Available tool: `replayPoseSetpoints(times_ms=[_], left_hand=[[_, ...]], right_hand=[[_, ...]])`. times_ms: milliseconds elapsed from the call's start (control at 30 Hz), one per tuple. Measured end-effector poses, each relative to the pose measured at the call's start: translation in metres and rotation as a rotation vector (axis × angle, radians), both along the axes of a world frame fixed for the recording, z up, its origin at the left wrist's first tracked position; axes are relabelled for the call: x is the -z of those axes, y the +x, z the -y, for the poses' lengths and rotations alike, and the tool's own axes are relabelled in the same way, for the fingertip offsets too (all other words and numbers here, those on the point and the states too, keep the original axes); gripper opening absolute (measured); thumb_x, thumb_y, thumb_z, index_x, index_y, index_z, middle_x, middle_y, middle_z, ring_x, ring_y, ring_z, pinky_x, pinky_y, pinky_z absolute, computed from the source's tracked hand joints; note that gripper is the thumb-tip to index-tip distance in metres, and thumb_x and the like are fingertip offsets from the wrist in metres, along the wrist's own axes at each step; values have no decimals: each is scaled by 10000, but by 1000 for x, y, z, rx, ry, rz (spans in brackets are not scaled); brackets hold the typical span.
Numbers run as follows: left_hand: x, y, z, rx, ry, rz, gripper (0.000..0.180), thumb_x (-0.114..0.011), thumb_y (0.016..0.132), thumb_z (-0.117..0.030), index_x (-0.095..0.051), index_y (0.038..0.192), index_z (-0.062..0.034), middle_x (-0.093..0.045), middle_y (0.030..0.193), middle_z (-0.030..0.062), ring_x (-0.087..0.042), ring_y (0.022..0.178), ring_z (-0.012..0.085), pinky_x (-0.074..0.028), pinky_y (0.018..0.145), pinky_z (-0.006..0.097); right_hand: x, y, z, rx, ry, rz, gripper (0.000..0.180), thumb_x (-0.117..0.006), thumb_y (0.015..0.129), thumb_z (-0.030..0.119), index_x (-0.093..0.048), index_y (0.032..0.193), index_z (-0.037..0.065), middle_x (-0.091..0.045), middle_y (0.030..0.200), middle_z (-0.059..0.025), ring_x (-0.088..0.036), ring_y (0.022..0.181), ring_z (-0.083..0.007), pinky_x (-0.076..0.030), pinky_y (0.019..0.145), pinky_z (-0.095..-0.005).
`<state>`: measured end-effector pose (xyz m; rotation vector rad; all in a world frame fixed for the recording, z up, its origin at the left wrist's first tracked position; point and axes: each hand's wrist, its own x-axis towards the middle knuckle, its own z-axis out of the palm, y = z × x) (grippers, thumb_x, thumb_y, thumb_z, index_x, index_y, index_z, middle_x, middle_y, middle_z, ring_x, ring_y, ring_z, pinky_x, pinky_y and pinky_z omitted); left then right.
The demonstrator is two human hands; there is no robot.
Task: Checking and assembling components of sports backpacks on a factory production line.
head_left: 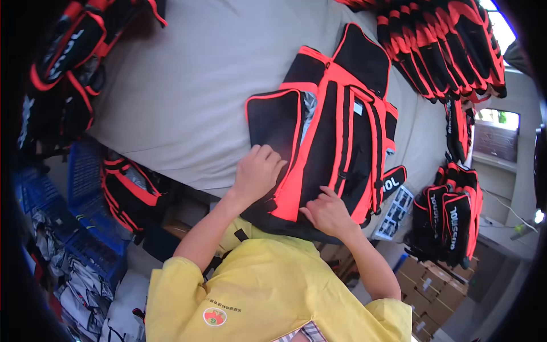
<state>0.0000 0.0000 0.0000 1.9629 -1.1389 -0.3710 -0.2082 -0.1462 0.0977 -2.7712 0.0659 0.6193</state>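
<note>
Two bare hands are on one bag (322, 145). The left hand (259, 170), at the bag's 8 o'clock edge, has its fingers bent and close together; whether they pinch the cloth I cannot tell. The right hand (330, 214), near 6 o'clock, rests on the black cloth, thumb and forefinger spread apart.

The bag lies on a grey cloth (182, 97), its lower end toward the person's yellow shirt (268, 285). It is black with bright orange-red edging, two shoulder straps (342, 134), one small white tag (358, 108) and some silver lining showing at 10 o'clock. One black flap (362, 60) spreads out toward 1 o'clock.

Outward from the bag, similar bags overlap too closely to count at 2 o'clock (439, 51), with more at 4 and between 9 and 10. Several cardboard boxes (430, 288) sit at 5 o'clock, blue crates (97, 248) at 8.
</note>
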Motion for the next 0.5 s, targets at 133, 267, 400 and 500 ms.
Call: replayPoseSetpoints(times_ms=[133,267,400,500], left_hand=[[-14,56,13,-4,240,71,561,-780,838,-620,-703,872,-65,-679,878,98,-643,879,300,-513,726,509],[-13,34,45,116,520,70,593,-732,870,-633,-725,876,-40,-736,861,130,-704,866,320,-533,703,472],[-3,49,43,157,531,-156,402,-665,950,-429,-755,882,-43,-742,806,193,-731,810,406,-568,719,514],[-20,63,-3,-98,413,-301,360,-591,1002,-285,-709,846,17,-691,761,243,-684,739,448,-521,662,535]], right_hand=[[34,11,-20,280,16,64,139,-720,965,184,-683,934,54,-667,845,-129,-671,930,-320,-514,1039,-472],[22,38,-14,485,69,210,397,-729,962,116,-608,1318,-11,-592,1367,-249,-573,1308,-429,-520,1073,-463],[65,75,2,562,-22,54,861,-719,979,461,-372,1593,-33,-334,1641,-337,-339,1529,-499,-387,1214,-499],[91,62,6,563,-45,-97,1077,-658,937,651,-234,1655,-30,-184,1698,-360,-206,1583,-511,-295,1262,-525]])
